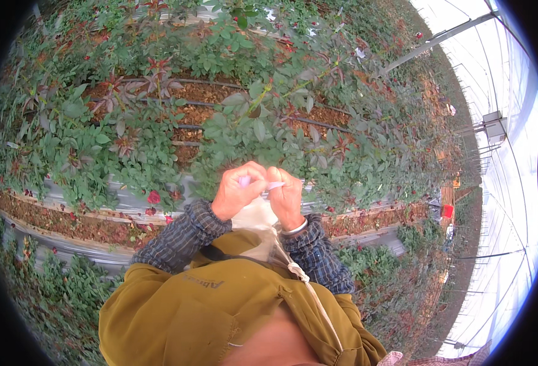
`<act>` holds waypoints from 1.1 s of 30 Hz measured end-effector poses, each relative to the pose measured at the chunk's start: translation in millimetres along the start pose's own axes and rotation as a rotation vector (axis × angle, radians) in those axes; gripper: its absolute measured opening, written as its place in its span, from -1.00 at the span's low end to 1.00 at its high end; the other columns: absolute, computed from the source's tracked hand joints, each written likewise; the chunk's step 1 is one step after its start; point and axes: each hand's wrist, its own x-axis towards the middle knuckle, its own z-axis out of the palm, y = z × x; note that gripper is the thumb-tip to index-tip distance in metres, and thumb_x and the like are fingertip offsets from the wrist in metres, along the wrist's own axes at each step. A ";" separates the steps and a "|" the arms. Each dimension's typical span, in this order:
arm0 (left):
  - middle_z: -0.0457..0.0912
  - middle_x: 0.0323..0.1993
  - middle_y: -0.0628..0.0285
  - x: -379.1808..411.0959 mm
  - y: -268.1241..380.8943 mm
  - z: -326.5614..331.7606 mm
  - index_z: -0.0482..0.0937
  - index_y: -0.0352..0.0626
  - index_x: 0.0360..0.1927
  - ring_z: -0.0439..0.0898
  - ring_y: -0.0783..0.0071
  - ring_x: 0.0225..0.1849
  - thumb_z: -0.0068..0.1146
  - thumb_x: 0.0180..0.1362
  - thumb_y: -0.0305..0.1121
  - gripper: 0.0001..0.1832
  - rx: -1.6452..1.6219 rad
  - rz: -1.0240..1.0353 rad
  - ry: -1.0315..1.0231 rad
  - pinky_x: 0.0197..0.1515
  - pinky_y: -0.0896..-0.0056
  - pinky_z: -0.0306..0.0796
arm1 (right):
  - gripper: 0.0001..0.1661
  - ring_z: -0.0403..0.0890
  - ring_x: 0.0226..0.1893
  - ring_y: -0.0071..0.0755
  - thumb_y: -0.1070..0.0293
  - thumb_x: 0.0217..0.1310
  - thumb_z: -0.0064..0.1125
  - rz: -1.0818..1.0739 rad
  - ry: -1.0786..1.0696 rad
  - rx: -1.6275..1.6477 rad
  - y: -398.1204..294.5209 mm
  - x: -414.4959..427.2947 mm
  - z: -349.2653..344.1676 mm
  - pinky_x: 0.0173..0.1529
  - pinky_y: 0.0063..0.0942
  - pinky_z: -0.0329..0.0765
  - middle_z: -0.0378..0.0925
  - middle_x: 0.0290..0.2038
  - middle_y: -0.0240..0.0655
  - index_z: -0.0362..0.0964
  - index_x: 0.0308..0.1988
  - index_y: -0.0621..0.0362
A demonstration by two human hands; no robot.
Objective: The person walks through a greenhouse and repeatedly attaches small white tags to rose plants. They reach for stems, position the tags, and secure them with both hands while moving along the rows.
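Note:
My left hand and my right hand are raised together in front of my chest, fingertips nearly touching. Pinched between them is a thin pale lilac strip; part of it shows inside the curled fingers of my left hand. Its material cannot be told. Below the hands hangs a whitish translucent bag, tied to a knotted white cord that runs up over my mustard-coloured top. Rose bushes with green and dark red leaves stand just beyond my hands.
Black drip hoses run along the soil of the bed. Between plastic-covered bed edges lies a soil path strewn with petals. A red rose bloom hangs near the path. A metal greenhouse beam and a red object are at right.

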 end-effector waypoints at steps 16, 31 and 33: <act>0.47 -0.57 0.31 36.7 14.9 -26.4 0.33 0.02 -0.31 0.15 0.74 -0.84 0.01 0.26 -0.26 -0.87 -0.438 -0.386 -0.062 -0.83 0.72 -0.05 | -0.89 0.44 -0.46 -0.67 0.45 0.27 0.05 0.156 -0.077 0.461 -16.5 26.8 7.3 -0.41 -0.68 0.44 0.44 -0.29 -0.41 0.41 -0.33 0.27; 0.56 -0.48 0.33 146.7 59.8 -46.8 0.49 -0.16 -0.31 0.22 0.81 -0.73 0.20 0.14 -0.37 -0.86 -0.261 -0.345 -0.122 -0.78 0.76 0.03 | -0.88 0.42 -0.55 -0.55 0.40 0.28 -0.06 0.267 -0.049 0.907 -20.5 150.4 1.3 -0.54 -0.57 0.33 0.40 -0.53 -0.42 0.31 -0.37 0.15; 0.52 -0.51 0.36 161.5 57.4 -50.2 0.50 -0.17 -0.30 0.22 0.81 -0.72 0.19 0.14 -0.37 -0.86 -0.205 -0.308 -0.097 -0.78 0.75 0.02 | -0.88 0.40 -0.57 -0.57 0.40 0.28 -0.06 0.418 0.017 0.885 -17.0 167.4 7.2 -0.63 -0.60 0.26 0.39 -0.53 -0.43 0.30 -0.37 0.14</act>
